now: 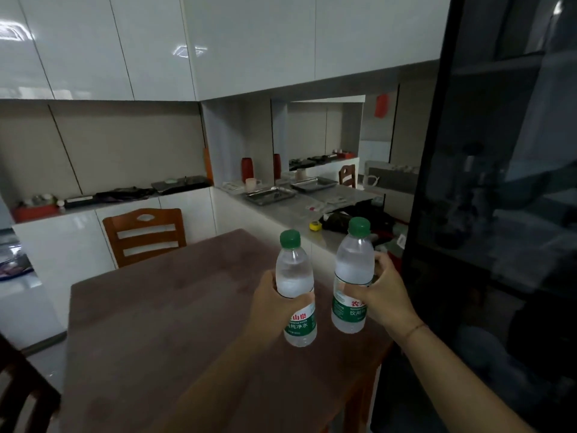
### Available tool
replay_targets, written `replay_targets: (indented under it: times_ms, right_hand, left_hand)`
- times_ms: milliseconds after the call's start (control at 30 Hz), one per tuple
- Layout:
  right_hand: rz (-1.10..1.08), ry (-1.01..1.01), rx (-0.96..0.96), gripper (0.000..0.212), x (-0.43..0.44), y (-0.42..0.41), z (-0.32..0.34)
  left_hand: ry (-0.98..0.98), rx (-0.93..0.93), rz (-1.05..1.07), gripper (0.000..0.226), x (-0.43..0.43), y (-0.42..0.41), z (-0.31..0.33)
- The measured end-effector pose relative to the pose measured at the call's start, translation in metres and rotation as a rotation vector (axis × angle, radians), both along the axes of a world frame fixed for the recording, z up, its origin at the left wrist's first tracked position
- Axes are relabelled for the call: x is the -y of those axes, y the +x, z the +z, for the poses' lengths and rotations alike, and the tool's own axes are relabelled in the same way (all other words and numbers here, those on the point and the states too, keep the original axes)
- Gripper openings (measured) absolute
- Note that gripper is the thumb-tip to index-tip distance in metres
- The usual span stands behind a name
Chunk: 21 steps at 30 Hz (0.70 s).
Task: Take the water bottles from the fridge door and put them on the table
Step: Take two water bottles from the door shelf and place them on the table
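Note:
I hold two clear water bottles with green caps and green labels, both upright over the right part of the brown table (162,323). My left hand (274,304) grips the left bottle (295,276) around its middle. My right hand (382,292) grips the right bottle (354,270) the same way. Whether the bottle bottoms touch the tabletop I cannot tell. The dark glossy fridge door (487,214) fills the right side of the view and looks closed.
A wooden chair (145,235) stands at the table's far side. A grey counter (312,207) behind holds metal trays, a cup, a yellow tape measure and dark items. White cabinets line the wall. Another chair back shows at the bottom left.

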State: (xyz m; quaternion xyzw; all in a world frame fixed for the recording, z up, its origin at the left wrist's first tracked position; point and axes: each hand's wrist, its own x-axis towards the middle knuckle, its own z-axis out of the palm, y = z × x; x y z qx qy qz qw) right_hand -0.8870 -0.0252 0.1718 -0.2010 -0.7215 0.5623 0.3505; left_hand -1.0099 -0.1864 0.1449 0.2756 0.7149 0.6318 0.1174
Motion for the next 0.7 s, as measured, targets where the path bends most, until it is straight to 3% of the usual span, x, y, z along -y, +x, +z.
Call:
replay_targets:
  times_ms: [300,700]
  right_hand:
    - [0.087,0.013,0.130,0.065,-0.093,-0.106,-0.048]
    - [0.075,-0.015,0.257,0.058,-0.162,-0.227,-0.118]
  left_hand:
    - [-0.058,0.080,0.127,0.074,-0.090,-0.090,-0.050]
    - [-0.204,0.137,0.186,0.063,-0.163,-0.199,-0.126]
